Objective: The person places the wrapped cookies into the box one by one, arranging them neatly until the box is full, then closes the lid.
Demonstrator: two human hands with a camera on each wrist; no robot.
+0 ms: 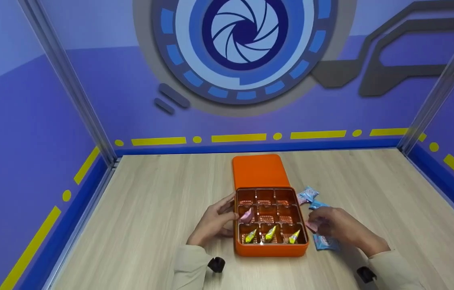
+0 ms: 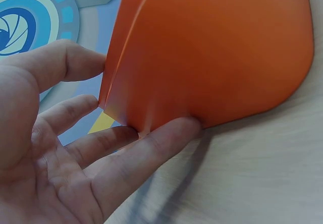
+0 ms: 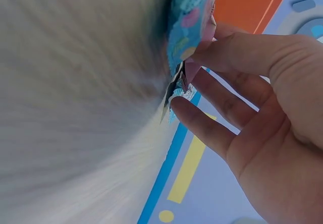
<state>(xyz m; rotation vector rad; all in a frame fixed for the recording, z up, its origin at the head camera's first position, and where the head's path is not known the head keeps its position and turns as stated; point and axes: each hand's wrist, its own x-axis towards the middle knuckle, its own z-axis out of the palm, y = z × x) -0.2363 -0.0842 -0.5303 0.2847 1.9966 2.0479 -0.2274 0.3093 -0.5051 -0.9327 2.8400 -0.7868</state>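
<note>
An orange box [image 1: 271, 250] with a clear divided insert stands on the table. Yellow wrapped candies [image 1: 270, 233] lie in its near row, and a pink wrapped candy [image 1: 246, 216] sits in the left cell of the middle row. My left hand [image 1: 213, 220] rests against the box's left side, fingertips on the wall and thumb at the rim. Right of the box, my right hand [image 1: 337, 225] pinches another pink wrapped candy [image 1: 311, 225], partly hidden by the fingers. Close under that hand lies a blue wrapped candy [image 1: 326, 242]; it also shows in the right wrist view.
An orange lid [image 1: 260, 171] lies directly behind the box. More blue and pink wrapped candies [image 1: 309, 194] are scattered at the box's right, beyond my right hand. The wooden table [image 1: 162, 193] is bounded by printed panels at the back and both sides.
</note>
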